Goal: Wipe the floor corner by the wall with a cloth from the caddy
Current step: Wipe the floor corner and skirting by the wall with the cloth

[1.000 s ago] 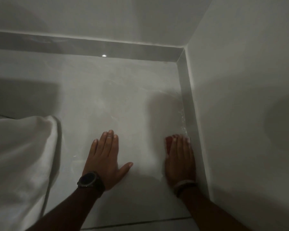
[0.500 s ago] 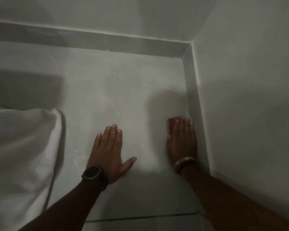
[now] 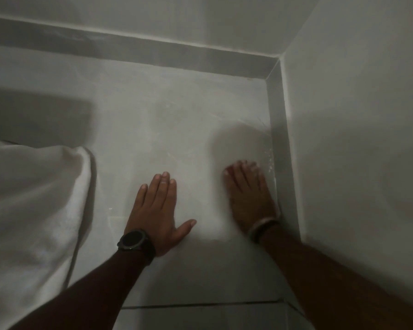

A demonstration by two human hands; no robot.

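Currently, both hands lie flat on the pale tiled floor (image 3: pixel 153 120) near the corner where two walls meet. The left hand (image 3: pixel 156 210) rests palm down with fingers extended together and the thumb spread to the side; it holds nothing. A dark watch (image 3: pixel 132 239) sits on the left wrist.

The right hand (image 3: pixel 248 194) is blurred. It lies palm down, fingers extended, just beside the grey skirting (image 3: pixel 280 148) along the right wall (image 3: pixel 355 139). A small red edge of the cloth (image 3: pixel 227 172) shows at the fingertips on the left side of this hand; the rest of the cloth is hidden beneath the palm. The hand presses flat on the cloth rather than closing around it. A light band (image 3: pixel 262 227) circles the right wrist.

Faint wet streaks (image 3: pixel 268 158) mark the floor ahead of the right hand, against the skirting. A white fabric (image 3: pixel 29 206) lies bunched at the left edge of the view, apart from the left hand.
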